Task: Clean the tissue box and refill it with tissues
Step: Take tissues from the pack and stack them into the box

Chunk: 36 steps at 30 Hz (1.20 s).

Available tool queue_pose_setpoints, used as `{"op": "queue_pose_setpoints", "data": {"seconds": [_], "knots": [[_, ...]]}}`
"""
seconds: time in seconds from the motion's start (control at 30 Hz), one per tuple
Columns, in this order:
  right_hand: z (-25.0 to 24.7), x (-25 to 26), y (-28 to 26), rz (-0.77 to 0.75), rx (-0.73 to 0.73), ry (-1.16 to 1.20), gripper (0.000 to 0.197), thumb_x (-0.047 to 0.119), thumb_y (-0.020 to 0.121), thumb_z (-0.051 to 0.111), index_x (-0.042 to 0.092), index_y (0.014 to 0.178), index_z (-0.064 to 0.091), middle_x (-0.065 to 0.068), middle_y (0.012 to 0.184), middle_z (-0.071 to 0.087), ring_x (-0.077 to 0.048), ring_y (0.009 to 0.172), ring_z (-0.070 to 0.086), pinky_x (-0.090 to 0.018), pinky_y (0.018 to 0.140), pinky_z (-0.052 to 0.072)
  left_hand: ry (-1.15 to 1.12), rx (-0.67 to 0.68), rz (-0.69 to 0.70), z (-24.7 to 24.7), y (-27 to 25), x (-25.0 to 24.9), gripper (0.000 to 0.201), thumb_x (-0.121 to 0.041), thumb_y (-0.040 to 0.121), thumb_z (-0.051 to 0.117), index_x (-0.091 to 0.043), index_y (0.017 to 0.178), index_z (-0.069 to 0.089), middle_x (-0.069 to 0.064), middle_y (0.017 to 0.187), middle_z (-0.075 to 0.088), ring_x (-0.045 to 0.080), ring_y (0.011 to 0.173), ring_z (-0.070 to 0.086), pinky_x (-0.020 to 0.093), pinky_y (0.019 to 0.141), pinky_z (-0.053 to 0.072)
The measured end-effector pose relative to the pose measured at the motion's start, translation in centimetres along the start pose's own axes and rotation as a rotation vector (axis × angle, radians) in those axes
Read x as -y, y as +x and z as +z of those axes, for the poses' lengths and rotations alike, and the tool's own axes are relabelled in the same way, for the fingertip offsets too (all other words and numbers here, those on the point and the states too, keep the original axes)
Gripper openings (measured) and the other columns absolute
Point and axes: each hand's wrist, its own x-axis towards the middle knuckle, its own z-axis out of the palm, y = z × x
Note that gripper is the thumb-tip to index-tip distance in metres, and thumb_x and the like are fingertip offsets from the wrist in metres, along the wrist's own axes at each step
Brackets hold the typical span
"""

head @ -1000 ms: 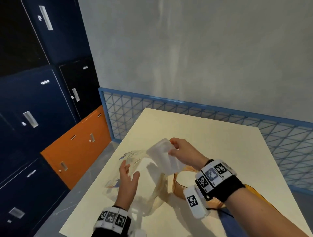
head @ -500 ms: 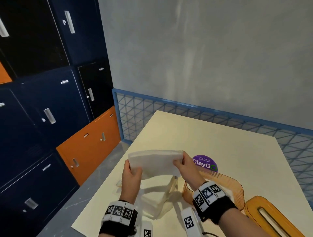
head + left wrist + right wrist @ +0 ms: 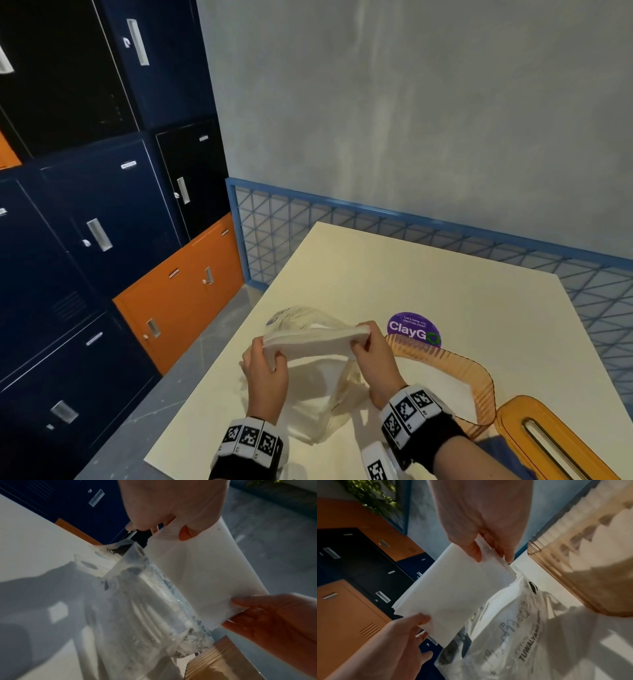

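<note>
Both hands hold a stack of white tissues (image 3: 315, 341) level above the desk (image 3: 428, 284), over the opened plastic wrapper (image 3: 318, 394) it seems to belong to: the left hand (image 3: 263, 373) pinches one short end between thumb and fingers, and the right hand (image 3: 371, 356) pinches the other end the same way. The amber tissue box (image 3: 472, 380) stands open just to the right of the right hand, its lid (image 3: 548, 442) lying beside it at the frame's corner. The step in hand looks like carrying the stack across into the box; it would go best with the ends kept taut so the soft pile does not sag or fan apart, lowered flat and squared to the box walls, released only once it is seated. The box's inside is largely screened by the right wrist, so whether it is wiped clean or holds anything cannot be told. The wrapper's print is mostly illegible, and how many tissues remain in it is unclear.
</note>
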Motion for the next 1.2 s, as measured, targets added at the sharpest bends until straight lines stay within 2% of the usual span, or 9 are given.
{"op": "queue_pose_setpoints", "data": {"seconds": [0.2,0.3,0.4,0.47,0.53,0.77,1.03,1.13,1.2], "knots": [[0.0,-0.5,0.2,0.061,0.068,-0.096,0.024,0.001,0.091,0.044,0.009,0.114,0.047,-0.009,0.101,0.058,-0.024,0.097,0.057,-0.035,0.084,0.049,0.152,0.065,-0.047,0.4,0.2,-0.1,0.017,-0.013,0.096,0.043,-0.008,0.111,0.049,0.013,0.115,0.055,0.028,0.127,0.035,0.056,0.115,0.012],[-1.6,0.4,0.7,0.034,0.008,-0.067,0.014,0.005,0.093,0.045,0.008,0.105,0.05,-0.01,0.1,0.06,-0.026,0.093,0.058,-0.032,0.075,0.049,0.161,0.018,0.056,0.8,0.5,-2.3,0.014,-0.014,0.096,0.044,-0.006,0.105,0.052,0.009,0.104,0.057,0.028,0.117,0.043,0.053,0.116,0.008],[-5.0,1.2,0.7,0.044,-0.09,0.016,0.012,0.011,0.093,0.051,0.012,0.105,0.055,-0.009,0.105,0.064,-0.026,0.099,0.061,-0.037,0.084,0.05,0.034,0.084,0.203,2.3,0.6,-5.0,0.006,-0.012,0.096,0.045,-0.011,0.091,0.049,-0.002,0.08,0.052,0.026,0.087,0.051,0.043,0.089,0.041],[-7.9,1.1,0.0,0.062,-0.186,0.018,0.013,0.013,0.092,0.053,0.015,0.104,0.057,-0.006,0.104,0.066,-0.024,0.098,0.062,-0.042,0.089,0.05,-0.044,0.175,0.231,4.2,0.3,-6.7,0.007,-0.012,0.096,0.045,-0.01,0.091,0.049,-0.004,0.074,0.051,0.021,0.074,0.049,0.027,0.064,0.041],[-10.8,0.3,-1.0,0.079,-0.285,-0.008,0.01,0.014,0.09,0.054,0.017,0.099,0.058,-0.006,0.1,0.067,-0.025,0.094,0.062,-0.04,0.083,0.05,-0.012,0.274,0.249,6.7,0.0,-7.7,0.008,-0.012,0.096,0.046,-0.008,0.089,0.049,-0.003,0.072,0.051,0.02,0.071,0.048,0.023,0.057,0.036],[-15.4,-4.2,-2.4,0.295,-0.394,-0.26,0.026,0.013,0.093,0.051,0.004,0.117,0.055,-0.013,0.116,0.063,-0.024,0.098,0.057,-0.024,0.077,0.039,0.462,0.579,0.196,13.8,-1.4,-7.6,0.005,-0.019,0.093,0.044,-0.015,0.091,0.044,0.007,0.1,0.064,0.028,0.097,0.058,0.035,0.083,0.04],[-13.8,-5.7,-2.0,0.362,-0.367,-0.501,0.028,0.005,0.093,0.047,0.003,0.121,0.051,-0.019,0.114,0.063,-0.031,0.103,0.061,-0.03,0.081,0.049,0.913,0.573,0.464,15.7,-1.5,-6.4,0.032,-0.015,0.095,0.04,-0.02,0.127,0.042,0.0,0.118,0.06,0.022,0.117,0.047,0.038,0.095,0.031],[-13.4,-5.5,-2.1,0.359,-0.306,-0.639,0.031,0.006,0.093,0.047,0.006,0.124,0.044,-0.015,0.117,0.058,-0.026,0.104,0.06,-0.031,0.084,0.049,1.017,0.562,0.531,16.0,-1.7,-6.3,0.036,-0.008,0.091,0.043,-0.021,0.125,0.042,-0.002,0.117,0.059,0.022,0.114,0.047,0.04,0.094,0.032],[-13.2,-5.3,-2.6,0.266,-0.311,-0.814,0.04,0.007,0.093,0.048,0.01,0.131,0.038,-0.009,0.124,0.05,-0.021,0.11,0.054,-0.026,0.085,0.048,1.002,0.498,0.591,15.7,-2.0,-7.1,0.038,-0.01,0.08,0.062,-0.021,0.115,0.053,0.0,0.108,0.061,0.022,0.101,0.055,0.041,0.085,0.04]]}}
